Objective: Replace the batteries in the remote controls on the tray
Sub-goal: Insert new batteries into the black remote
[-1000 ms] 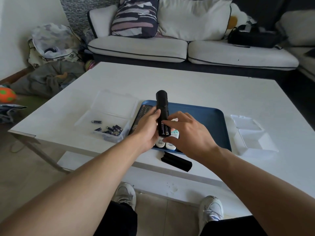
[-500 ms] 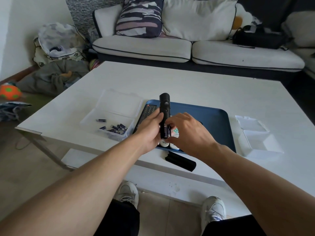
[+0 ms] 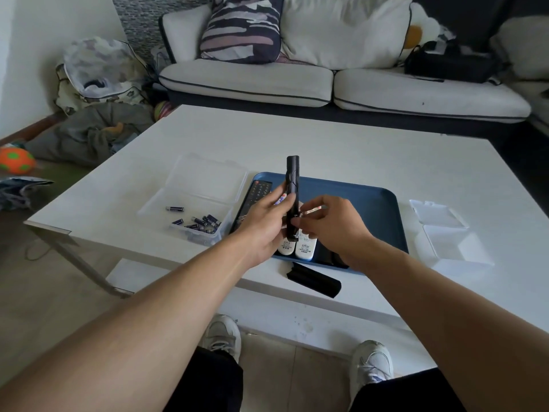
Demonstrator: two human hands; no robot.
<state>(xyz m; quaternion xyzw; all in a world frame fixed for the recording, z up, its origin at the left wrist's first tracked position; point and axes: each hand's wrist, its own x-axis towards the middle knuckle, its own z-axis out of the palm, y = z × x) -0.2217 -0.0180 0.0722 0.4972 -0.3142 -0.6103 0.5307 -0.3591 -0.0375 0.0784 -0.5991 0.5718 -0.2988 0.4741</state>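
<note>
My left hand (image 3: pixel 264 227) grips a black remote (image 3: pixel 292 179) upright and edge-on above the blue tray (image 3: pixel 371 203). The thumb and fingertips of my right hand (image 3: pixel 332 230) pinch at the remote's lower part; whether a battery sits between them is hidden. The remote's black battery cover (image 3: pixel 315 282) lies on the table in front of the tray. Two white remotes (image 3: pixel 304 248) and another black remote (image 3: pixel 260 188) lie in the tray, partly behind my hands. Several loose batteries (image 3: pixel 202 223) lie in a clear open box (image 3: pixel 208 185) left of the tray.
A second clear box (image 3: pixel 445 233) lies open right of the tray. The white table (image 3: pixel 326 144) runs back to a sofa (image 3: pixel 416 93). Clothes, bags and an orange ball (image 3: pixel 16 160) lie on the floor at the left. My shoes show below the table edge.
The remote has turned edge-on to me in my left hand. My right hand has slid a little to the right, off the battery compartment, leaving only its fingertips at the remote's lower part.
</note>
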